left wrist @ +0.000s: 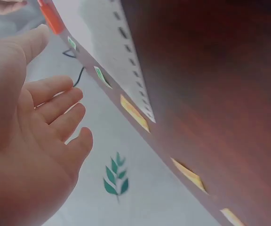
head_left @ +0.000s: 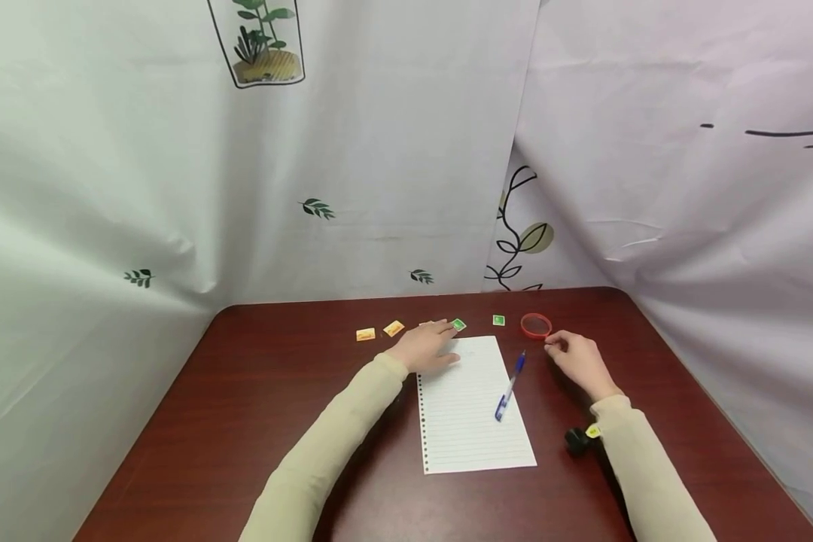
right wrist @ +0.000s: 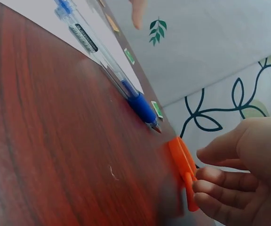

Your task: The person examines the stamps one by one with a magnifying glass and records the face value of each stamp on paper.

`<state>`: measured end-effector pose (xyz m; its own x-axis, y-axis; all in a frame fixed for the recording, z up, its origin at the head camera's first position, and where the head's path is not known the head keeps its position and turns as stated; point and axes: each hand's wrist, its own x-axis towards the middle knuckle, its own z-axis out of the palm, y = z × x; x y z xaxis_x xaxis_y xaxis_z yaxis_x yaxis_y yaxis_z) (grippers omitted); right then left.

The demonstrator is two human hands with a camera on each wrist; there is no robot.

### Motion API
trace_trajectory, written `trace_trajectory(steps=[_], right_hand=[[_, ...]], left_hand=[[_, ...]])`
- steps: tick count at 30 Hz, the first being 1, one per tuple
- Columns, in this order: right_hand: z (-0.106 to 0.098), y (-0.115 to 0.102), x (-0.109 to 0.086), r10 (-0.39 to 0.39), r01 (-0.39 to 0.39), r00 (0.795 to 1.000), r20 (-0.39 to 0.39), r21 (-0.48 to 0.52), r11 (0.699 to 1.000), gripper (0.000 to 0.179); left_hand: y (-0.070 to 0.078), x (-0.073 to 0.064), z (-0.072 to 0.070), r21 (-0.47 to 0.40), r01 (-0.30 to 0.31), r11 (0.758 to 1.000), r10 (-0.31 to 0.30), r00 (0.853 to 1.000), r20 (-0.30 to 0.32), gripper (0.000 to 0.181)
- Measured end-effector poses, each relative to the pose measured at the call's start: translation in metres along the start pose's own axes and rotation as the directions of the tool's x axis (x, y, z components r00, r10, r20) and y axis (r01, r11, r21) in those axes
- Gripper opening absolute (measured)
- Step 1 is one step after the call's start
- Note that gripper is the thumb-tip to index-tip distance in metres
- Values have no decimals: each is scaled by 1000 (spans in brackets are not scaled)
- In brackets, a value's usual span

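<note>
My left hand is over the top left of a lined, hole-punched sheet, its fingers loosely extended and holding nothing. Its fingertips come near a green stamp-like slip; whether they touch the table cannot be told. At the sheet's right, my right hand has loosely bent fingers beside the handle of an orange-red magnifying glass. In the right wrist view, the thumb stands apart from the handle, while the fingertips lie close against it. A clear pen with a blue grip lies across the sheet's right edge.
Yellow-orange slips lie along the table's back edge, left of the sheet. Another green slip is left of the magnifying glass. A black rounded object shows beside the right sleeve. White printed cloth hangs behind the dark red table.
</note>
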<state>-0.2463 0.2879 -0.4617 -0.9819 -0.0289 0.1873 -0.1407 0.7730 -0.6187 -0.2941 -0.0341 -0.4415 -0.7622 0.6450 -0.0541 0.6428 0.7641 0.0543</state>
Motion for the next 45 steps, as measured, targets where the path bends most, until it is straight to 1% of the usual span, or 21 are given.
trace_trajectory(steps=[5,9,14,20,24,31,35,39,45], right_hand=[[-1,2,2,30,-31,999,-34,-15,999,20],[-1,4,3,49,-50,998,-48,-26,998,21],[0,10,5,58,-59,997,-41,-43,997,25],[1,16,7,82,-82,997,-11,-61,995,29],[4,16,8,100,-99,995,9,-51,994,28],[5,16,7,134,-133,991,19,-32,991,27],[5,16,7,136,-136,990,21,-25,990,25],[4,17,8,142,-142,990,19,-22,990,24],[5,16,10,145,-145,989,14,-27,989,22]], left_hand=[[11,19,-6,51,-24,998,22,999,46,63],[19,31,-10,70,-43,997,37,996,84,63],[26,50,-9,89,-48,995,37,992,125,63],[27,78,-3,92,-44,995,32,992,126,60],[26,91,1,82,-22,996,12,993,120,53],[30,100,1,36,4,999,-8,993,121,44],[32,104,5,9,28,1000,-29,989,142,45],[33,107,9,4,44,999,-44,985,167,49],[33,104,10,-1,46,999,-45,985,167,50]])
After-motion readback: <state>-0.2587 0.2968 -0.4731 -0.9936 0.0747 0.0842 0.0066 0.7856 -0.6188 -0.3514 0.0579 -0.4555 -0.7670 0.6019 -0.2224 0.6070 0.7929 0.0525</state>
